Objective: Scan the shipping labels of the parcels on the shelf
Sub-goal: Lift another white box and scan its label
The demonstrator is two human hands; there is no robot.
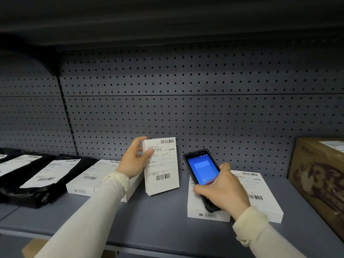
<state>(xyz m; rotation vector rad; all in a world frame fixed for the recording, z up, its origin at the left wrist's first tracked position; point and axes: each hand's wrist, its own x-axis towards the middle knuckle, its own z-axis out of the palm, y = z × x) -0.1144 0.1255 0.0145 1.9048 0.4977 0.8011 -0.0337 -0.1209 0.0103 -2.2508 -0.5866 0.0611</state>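
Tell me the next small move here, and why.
Probably aim the scanner in the right hand at the barcode on the box. The left hand holds that box upright, label facing the camera, while the scanner's screen also faces the camera.

White parcel (pixel 161 166) standing upright on grey shelf (pixel 160 216), barcoded shipping label (pixel 162 159) facing out, handheld scanner (pixel 202 170) just beside it
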